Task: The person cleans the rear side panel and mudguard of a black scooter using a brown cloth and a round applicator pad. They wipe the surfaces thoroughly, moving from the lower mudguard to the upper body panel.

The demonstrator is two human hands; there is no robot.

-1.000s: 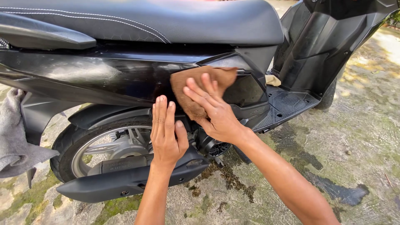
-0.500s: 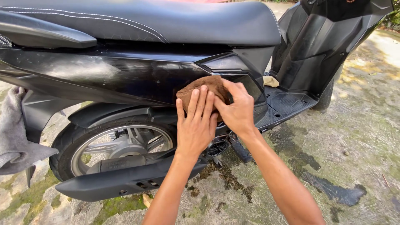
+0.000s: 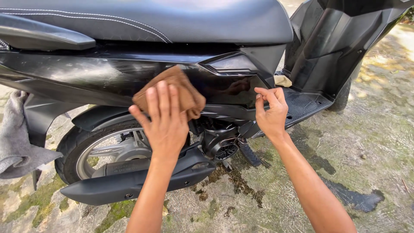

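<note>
A black scooter [image 3: 129, 73] fills the upper half of the view, its seat [image 3: 172, 19] at twelve o'clock, the rear wheel [image 3: 112, 149] and a dark exhaust cover [image 3: 129, 185] at seven o'clock, and the footboard [image 3: 302, 105] at three o'clock, where a small pale rag [image 3: 282, 80] lies. A grey towel [image 3: 15, 138] hangs at nine o'clock, and the wet stone ground [image 3: 366, 146] with moss spreads from four to six o'clock. Nothing lies between the hands and the glossy side panel [image 3: 224, 88]. Half a second ago both hands met on the brown cloth [image 3: 172, 88] near the panel's front end; now the cloth has slid toward ten o'clock, under the left hand [image 3: 161, 123] alone, and the right hand [image 3: 271, 112] has come off it. The left hand is spread flat with fingers pointing up, pressing the cloth against the bodywork just above the wheel. The right hand holds nothing, fingers loosely curled, fingertips close to the panel's lower edge; I cannot tell whether they touch it. Both forearms rise from the bottom edge.
</note>
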